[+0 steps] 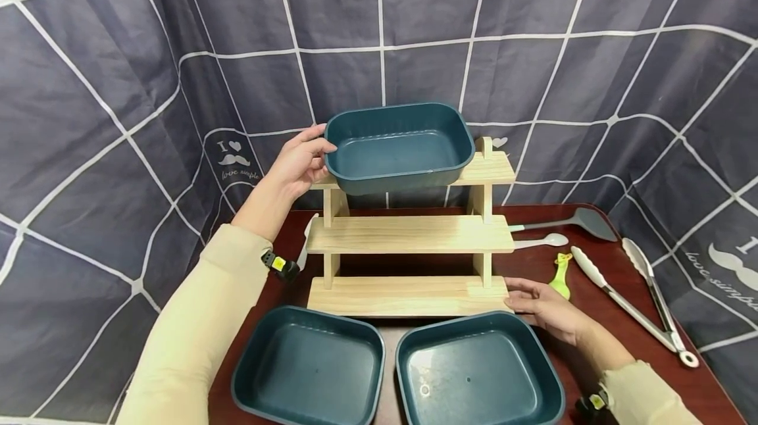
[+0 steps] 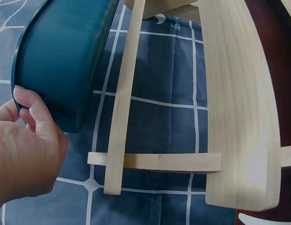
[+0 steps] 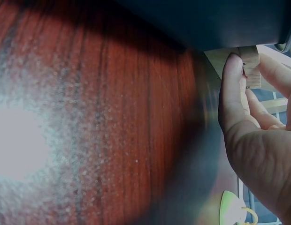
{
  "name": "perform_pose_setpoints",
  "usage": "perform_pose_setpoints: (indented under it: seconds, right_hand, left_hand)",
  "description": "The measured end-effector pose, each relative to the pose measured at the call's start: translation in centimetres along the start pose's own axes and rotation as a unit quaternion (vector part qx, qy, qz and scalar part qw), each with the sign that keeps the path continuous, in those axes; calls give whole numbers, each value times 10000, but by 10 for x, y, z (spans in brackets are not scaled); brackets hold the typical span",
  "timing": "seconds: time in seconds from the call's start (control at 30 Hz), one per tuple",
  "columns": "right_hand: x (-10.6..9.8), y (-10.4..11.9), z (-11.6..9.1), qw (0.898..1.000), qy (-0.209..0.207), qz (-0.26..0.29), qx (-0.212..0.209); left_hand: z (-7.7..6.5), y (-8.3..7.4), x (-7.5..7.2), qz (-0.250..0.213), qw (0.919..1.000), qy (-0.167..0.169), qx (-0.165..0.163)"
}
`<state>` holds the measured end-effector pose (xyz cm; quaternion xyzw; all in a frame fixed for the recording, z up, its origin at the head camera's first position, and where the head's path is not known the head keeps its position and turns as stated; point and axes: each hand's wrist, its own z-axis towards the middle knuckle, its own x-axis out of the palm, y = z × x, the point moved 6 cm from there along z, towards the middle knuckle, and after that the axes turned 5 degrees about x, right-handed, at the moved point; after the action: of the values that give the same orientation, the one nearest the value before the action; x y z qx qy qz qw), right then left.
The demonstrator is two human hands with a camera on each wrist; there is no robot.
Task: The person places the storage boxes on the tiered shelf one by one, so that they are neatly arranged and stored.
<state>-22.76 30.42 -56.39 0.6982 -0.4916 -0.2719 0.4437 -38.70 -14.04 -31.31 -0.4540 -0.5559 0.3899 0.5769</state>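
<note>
My left hand pinches the left end of a dark teal plastic bin by its rim, thumb and fingers on either side. The bin is at the top board of a three-tier wooden shelf; in the left wrist view, backdrop shows between the bin and the thin wooden strip. Low on the right, my right hand holds the end of the bottom board, and the right wrist view shows thumb and fingers around the wood.
Two more teal bins, a left one and a right one, stand before the shelf. Right of it lie a grey spatula, a white spoon, a green utensil and tongs. Grey checked fabric hangs behind.
</note>
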Motion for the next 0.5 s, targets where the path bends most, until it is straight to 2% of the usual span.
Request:
perform_pose_setpoints:
  seconds: [0.13, 0.5]
  right_hand:
    - [0, 1, 0, 10000, -21, -6, 30]
    - [2, 1, -1, 9999, 98, 91, -23]
  left_hand:
    - [6, 3, 4, 138, 9999, -40, -76]
    - [22, 11, 23, 4, 9996, 2, -269]
